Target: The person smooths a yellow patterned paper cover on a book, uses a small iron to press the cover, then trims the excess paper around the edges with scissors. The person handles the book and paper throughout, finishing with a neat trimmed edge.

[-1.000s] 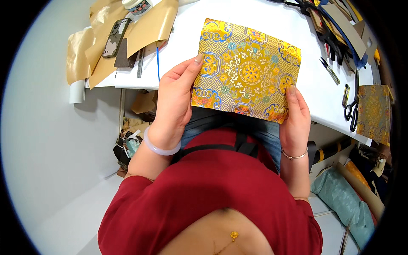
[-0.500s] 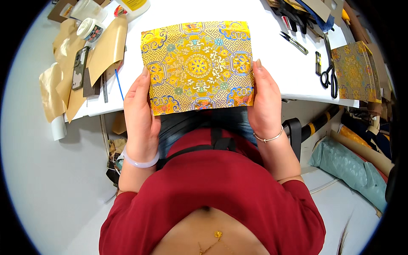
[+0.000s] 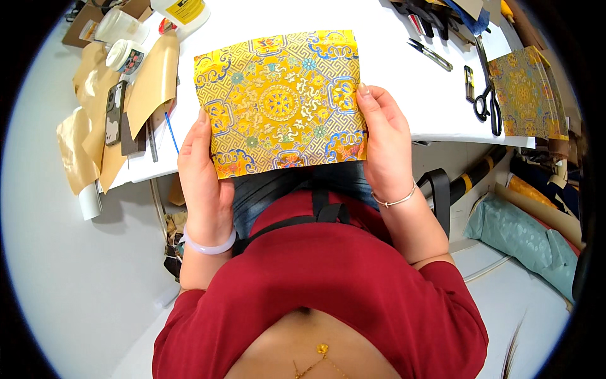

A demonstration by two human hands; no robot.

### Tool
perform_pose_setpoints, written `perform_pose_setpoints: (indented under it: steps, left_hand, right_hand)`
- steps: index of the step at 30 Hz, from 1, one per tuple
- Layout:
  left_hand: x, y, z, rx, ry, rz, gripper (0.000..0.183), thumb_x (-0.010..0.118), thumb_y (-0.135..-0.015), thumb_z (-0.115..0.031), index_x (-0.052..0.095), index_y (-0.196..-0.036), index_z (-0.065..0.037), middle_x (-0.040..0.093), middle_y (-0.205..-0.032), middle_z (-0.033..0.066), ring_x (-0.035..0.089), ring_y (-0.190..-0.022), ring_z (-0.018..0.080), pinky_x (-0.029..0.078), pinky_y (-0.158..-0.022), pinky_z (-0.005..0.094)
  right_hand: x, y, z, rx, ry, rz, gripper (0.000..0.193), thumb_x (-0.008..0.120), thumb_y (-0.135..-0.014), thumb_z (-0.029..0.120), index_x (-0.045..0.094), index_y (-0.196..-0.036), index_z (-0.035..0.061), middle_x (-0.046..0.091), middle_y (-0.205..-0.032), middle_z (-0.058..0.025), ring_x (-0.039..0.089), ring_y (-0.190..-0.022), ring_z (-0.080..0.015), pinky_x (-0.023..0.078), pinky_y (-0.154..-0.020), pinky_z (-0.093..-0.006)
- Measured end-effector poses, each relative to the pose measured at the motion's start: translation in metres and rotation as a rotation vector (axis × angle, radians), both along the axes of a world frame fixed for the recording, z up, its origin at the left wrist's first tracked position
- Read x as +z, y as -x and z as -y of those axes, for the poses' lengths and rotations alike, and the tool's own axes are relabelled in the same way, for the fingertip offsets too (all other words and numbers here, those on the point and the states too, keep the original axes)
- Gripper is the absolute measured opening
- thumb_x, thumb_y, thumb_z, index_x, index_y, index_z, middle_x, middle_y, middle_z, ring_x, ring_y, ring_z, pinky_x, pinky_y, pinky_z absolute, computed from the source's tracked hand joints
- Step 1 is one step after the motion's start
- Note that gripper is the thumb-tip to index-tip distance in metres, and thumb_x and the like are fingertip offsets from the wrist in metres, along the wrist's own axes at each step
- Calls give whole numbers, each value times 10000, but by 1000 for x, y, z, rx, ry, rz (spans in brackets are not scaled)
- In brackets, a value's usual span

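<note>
Between my hands is a roughly square piece of yellow brocade fabric, with a round medallion in its middle and blue, orange and cream patterns around it. Its face is turned up toward me, and it is held above the table's near edge and my lap. My left hand grips the left edge, thumb on the front face and fingers behind. On the opposite edge my right hand pinches in the same way, its thumb near the upper part of that side. The fingers behind the fabric are partly hidden.
Brown paper sheets, a phone and a white jar are on the left of the white table. Toward the right lie black scissors, tweezers and more brocade. Wrapped rolls lean below.
The fabric has shifted a little to the left and tilted, its left side lower than before. Both hands keep hold of it; my right hand is slightly higher on its edge.
</note>
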State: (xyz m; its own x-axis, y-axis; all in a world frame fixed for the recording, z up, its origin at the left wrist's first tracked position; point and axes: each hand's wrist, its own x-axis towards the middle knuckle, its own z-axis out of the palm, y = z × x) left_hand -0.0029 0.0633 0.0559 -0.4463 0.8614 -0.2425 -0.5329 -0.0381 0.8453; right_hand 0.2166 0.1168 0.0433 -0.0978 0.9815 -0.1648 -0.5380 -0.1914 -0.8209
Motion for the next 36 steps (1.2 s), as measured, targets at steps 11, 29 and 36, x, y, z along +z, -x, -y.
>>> perform_pose_setpoints:
  steps: [11,29,36]
  left_hand:
    - [-5,3,3,-5,-32,21,330,482,-1047,-178,570,-1296,21,664,-1230,118,662,-1085,192,550,-919,331]
    - [6,-5,0,-66,-40,45,350,529,-1033,-231,610,-1265,19,695,-1163,96,674,-1032,160,543,-883,298]
    - [0,4,3,-115,-23,42,428,449,-1048,-221,500,-1396,23,622,-1315,130,624,-1165,206,505,-989,340]
  right_hand:
    - [8,1,3,-18,32,26,229,589,-1016,220,588,-1061,-5,677,-957,-48,613,-843,-73,498,-771,-222]
    - [5,-4,1,-30,33,38,195,563,-1023,197,584,-1063,8,668,-959,-48,617,-839,-83,506,-773,-233]
    - [6,1,-1,-36,56,52,193,563,-1021,189,579,-1067,2,671,-969,-60,631,-847,-91,519,-781,-241]
